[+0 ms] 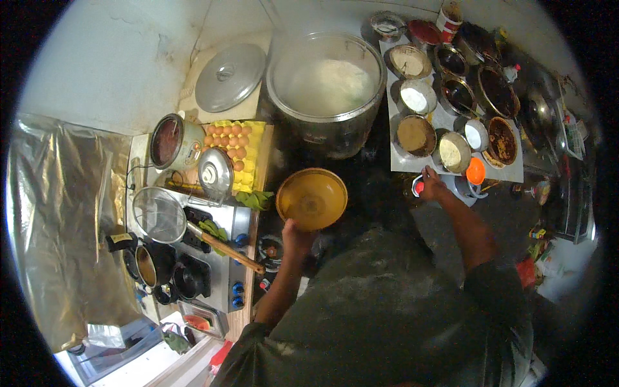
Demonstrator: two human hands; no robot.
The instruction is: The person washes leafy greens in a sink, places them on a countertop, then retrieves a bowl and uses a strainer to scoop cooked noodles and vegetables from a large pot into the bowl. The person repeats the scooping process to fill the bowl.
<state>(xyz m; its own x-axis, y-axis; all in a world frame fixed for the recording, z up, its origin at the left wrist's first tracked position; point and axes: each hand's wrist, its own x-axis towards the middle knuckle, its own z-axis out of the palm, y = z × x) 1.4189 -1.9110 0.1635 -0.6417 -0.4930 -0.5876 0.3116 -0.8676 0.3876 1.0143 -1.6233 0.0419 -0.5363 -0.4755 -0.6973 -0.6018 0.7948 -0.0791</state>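
Note:
My left hand point(296, 238) grips the near rim of a yellow bowl point(312, 198), its inside facing up and showing a dark mark at the bottom. Beyond it stands a large steaming metal pot point(326, 126) with pale, cloudy contents. My right hand point(433, 188) is at the front edge of a light board point(404, 165), beside a red-capped container point(417, 186). Whether its fingers hold anything is unclear. Close to that hand are a bowl of brown powder point(416, 135), a bowl of pale yellow powder point(453, 152) and an orange plastic bowl point(476, 171).
Several seasoning bowls cover the board, including dark sauce point(458, 93) and chili paste point(503, 140). To the left are an egg tray point(249, 167), a rice cooker point(191, 141) and a gas stove point(225, 285). A wooden-handled strainer point(158, 215) lies across the stove; its handle overhangs the counter edge.

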